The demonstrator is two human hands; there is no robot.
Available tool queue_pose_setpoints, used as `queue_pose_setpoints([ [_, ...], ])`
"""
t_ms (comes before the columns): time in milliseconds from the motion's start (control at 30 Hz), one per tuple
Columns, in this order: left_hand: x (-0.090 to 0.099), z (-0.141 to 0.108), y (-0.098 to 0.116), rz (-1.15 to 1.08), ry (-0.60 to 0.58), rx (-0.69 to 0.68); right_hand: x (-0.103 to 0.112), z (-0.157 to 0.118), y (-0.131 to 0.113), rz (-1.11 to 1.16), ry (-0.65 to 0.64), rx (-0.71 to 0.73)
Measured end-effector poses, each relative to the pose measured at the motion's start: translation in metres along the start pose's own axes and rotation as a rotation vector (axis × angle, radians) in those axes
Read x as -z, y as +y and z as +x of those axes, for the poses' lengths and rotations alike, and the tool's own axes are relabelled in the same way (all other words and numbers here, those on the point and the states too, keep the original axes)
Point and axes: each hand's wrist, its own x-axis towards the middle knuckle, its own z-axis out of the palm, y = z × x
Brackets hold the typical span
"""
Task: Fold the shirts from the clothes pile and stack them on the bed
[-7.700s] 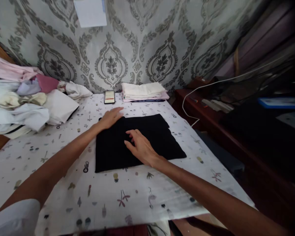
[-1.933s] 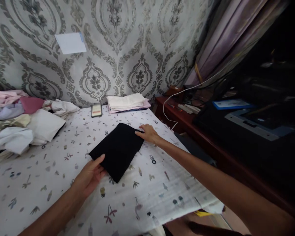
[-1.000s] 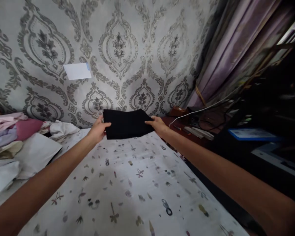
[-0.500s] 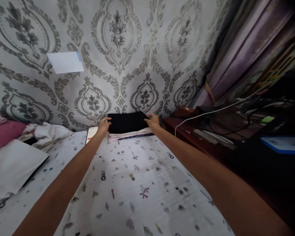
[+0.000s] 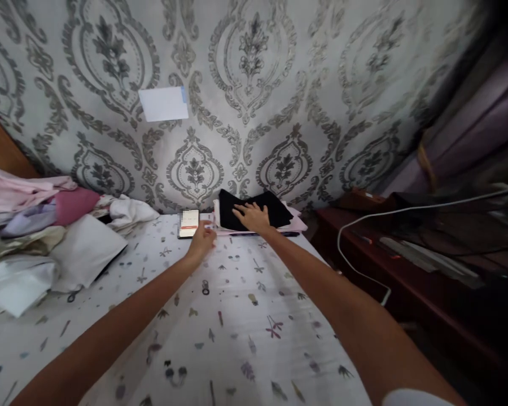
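A folded black cloth (image 5: 277,204) lies on top of a low stack of folded clothes (image 5: 300,224) against the wall. My right hand (image 5: 253,217) rests flat on the black cloth with its fingers spread. Just left of the stack is my left hand (image 5: 202,239), its fingers apart and nothing in them. Beside it, a phone (image 5: 189,224) with a lit screen lies on the patterned bed sheet (image 5: 237,316).
A heap of loose clothes (image 5: 82,248) spreads over the bed at the left. To the right stands a dark red desk (image 5: 347,225) with a white cable (image 5: 364,217), behind it a purple curtain. A white paper (image 5: 163,104) is on the wall.
Both hands have let go of the black cloth's sides. My right hand now lies on it, and my left is off it near the phone. The view has turned left.
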Motion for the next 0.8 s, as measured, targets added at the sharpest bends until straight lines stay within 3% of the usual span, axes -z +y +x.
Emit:
queue_pose_setpoints([
  [133, 0.036, -0.069, -0.006, 0.035, -0.083, 0.005, -0.002, -0.001, 0.001, 0.018, 0.015, 0.024],
  [267, 0.088, -0.101, 0.006, 0.374, -0.158, -0.243, 0.001, 0.003, -0.003, -0.028, 0.065, 0.022],
  [333, 0.120, -0.097, 0.013, 0.634, -0.131, -0.309, 0.001, 0.002, 0.001, -0.070, 0.122, 0.031],
  [400, 0.155, -0.081, 0.018, 0.808, -0.055, -0.282, 0.000, -0.004, 0.010, -0.065, 0.159, -0.027],
  [567, 0.232, -0.029, 0.023, 0.981, 0.176, -0.142, -0.005, -0.038, 0.038, -0.061, 0.308, -0.171],
  [667, 0.253, -0.013, 0.018, 1.018, 0.274, -0.096, -0.007, -0.062, 0.039, -0.083, 0.400, -0.148],
  [800, 0.252, -0.002, 0.007, 0.961, 0.342, -0.098, -0.006, -0.092, 0.021, -0.076, 0.477, -0.026],
])
